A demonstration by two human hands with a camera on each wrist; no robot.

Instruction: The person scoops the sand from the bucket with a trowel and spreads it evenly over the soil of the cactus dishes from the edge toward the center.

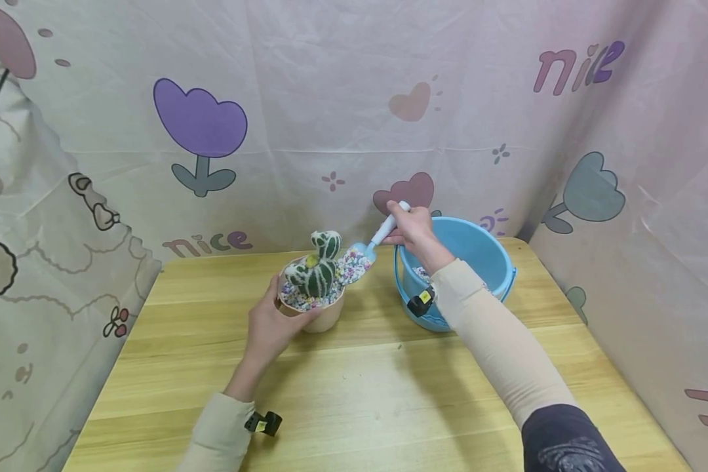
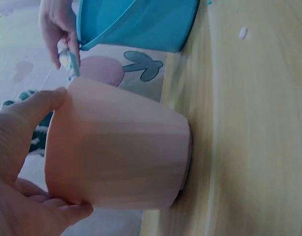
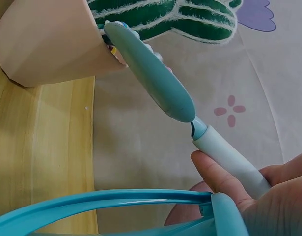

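A beige flowerpot (image 2: pixel 116 147) stands on the table, holding a green cactus with white fuzzy stripes (image 1: pixel 315 276) set in multicoloured pebbles (image 1: pixel 297 299). My left hand (image 1: pixel 275 322) grips the pot by its rim, thumb on the near side and fingers round the left. In my right hand (image 1: pixel 414 229) is the pale handle of a small blue trowel (image 3: pixel 153 73). Its blade, heaped with pebbles (image 1: pixel 354 264), tilts down over the pot's right rim beside the cactus. From the right wrist view, the blade's underside hides most of its load.
Right of the pot stands a light-blue bucket (image 1: pixel 472 246) with pebbles inside, its handle hanging down the side; my right forearm passes in front of it. A patterned cloth (image 1: pixel 307 118) hangs behind the wooden table (image 1: pixel 354 393). A small white pebble (image 2: pixel 243 33) lies on the tabletop.
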